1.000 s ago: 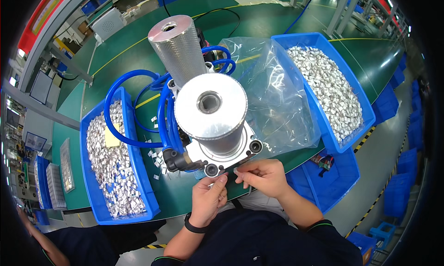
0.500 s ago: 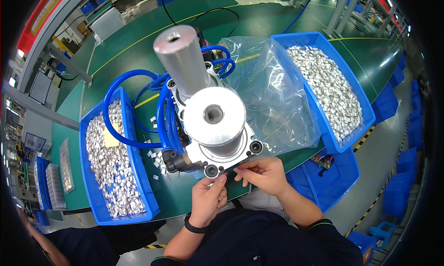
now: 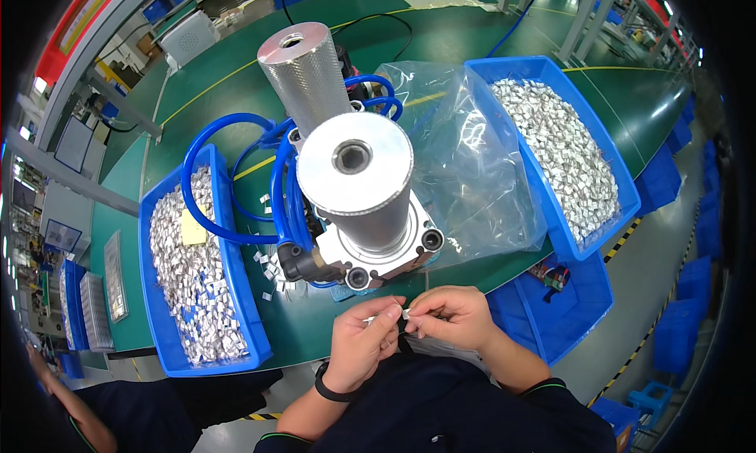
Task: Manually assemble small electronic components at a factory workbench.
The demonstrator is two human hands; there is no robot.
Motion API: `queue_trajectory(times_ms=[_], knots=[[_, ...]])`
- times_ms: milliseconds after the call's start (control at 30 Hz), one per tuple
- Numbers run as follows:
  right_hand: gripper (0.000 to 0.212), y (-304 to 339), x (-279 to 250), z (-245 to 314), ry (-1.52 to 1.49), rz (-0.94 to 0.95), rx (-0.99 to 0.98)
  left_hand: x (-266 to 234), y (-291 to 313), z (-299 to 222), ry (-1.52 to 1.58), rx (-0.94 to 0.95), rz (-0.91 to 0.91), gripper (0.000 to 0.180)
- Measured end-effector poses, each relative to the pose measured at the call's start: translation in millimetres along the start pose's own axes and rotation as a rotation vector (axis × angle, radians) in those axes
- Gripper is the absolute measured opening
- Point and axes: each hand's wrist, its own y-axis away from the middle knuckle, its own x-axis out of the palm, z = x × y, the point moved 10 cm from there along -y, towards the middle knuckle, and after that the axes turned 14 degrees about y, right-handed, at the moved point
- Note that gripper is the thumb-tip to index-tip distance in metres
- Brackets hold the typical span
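In front of my body, my left hand and my right hand meet with fingertips pinched together. Between them is a small white part, thin and partly covered by the fingers. More white shows at the left fingers, too small to make out. Just beyond my hands stands a machine with two upright metal cylinders, the front cylinder smooth on top and the back cylinder with a knurled side. Its square metal base is apart from my fingers. Blue air hoses loop from its left side.
A blue bin full of small white parts stands left, with a yellow note on the parts. Another filled blue bin is at right, beside a clear plastic bag. Loose white parts lie by the machine. A person's arm shows lower left.
Both hands have drawn back from the machine's front edge toward my body, fingertips now together on the small white part. Both metal cylinders stand higher than before.
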Motion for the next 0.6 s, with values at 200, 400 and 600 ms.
queue_trajectory(times_ms=[200,400,600], knots=[[0.011,2,-3,5,0.026,-0.009,-0.016,6,-4,3,0.024,0.008,0.038,0.017],[0.014,30,-51,78,0.403,-0.103,-0.313,18,-1,4,0.025,-0.027,0.088,0.022],[0.033,58,-142,92,0.689,-0.663,0.098,11,-9,20,0.172,-0.155,0.140,0.042]])
